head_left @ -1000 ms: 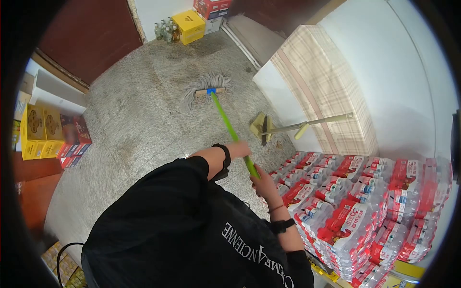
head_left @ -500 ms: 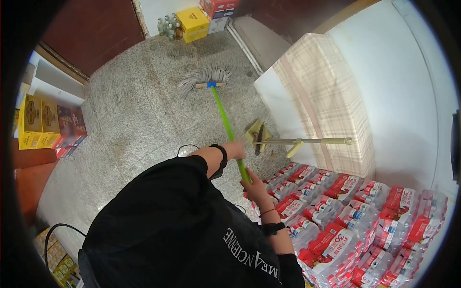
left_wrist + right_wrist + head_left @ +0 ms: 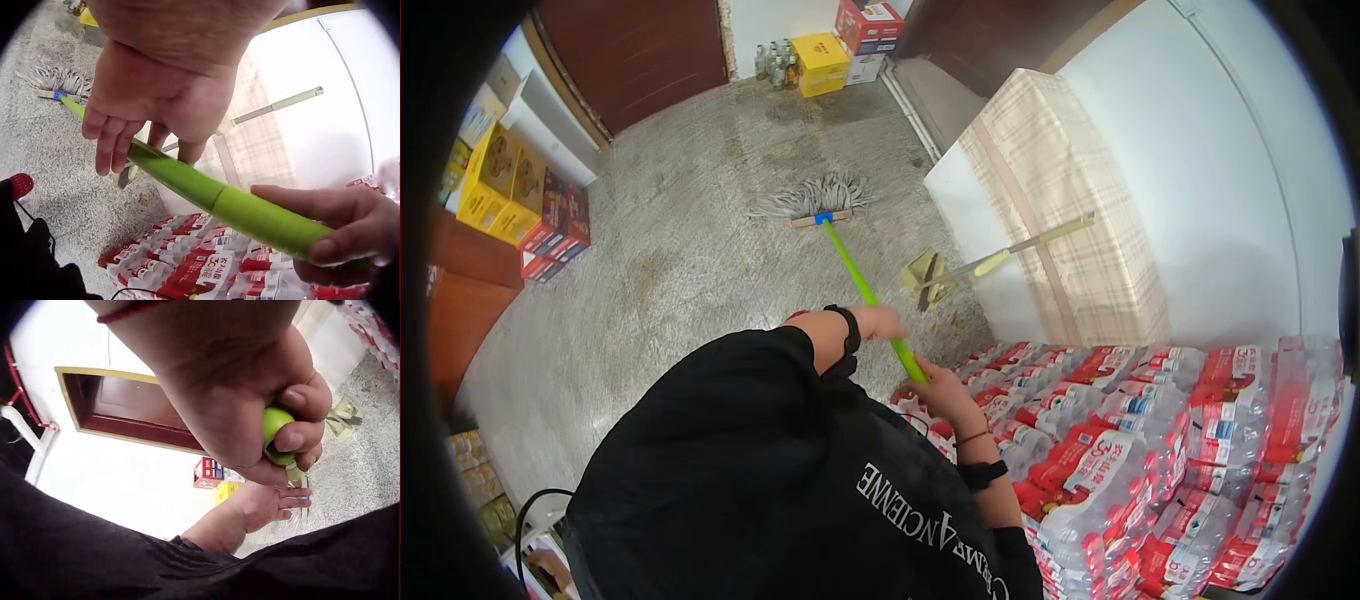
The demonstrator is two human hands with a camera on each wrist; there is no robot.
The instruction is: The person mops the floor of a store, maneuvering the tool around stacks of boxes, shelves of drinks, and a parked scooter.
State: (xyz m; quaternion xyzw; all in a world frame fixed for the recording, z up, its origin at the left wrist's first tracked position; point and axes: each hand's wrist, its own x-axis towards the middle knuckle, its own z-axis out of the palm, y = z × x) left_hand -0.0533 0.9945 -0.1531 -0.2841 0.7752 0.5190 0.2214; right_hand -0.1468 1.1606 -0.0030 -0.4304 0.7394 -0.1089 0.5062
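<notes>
Honestly, right hand [image 3: 948, 393] clenched round green handle [image 3: 850, 264] | left hand [image 3: 878, 322], fingers straightish | loose steering could swing mop head [image 3: 832, 192] into dustpan [image 3: 914, 271]

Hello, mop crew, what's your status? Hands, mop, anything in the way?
Right hand gripping green handle; left hand open against it, farther down. Mop head on floor. Long-handled tool off to its right; bottles beyond.
</notes>
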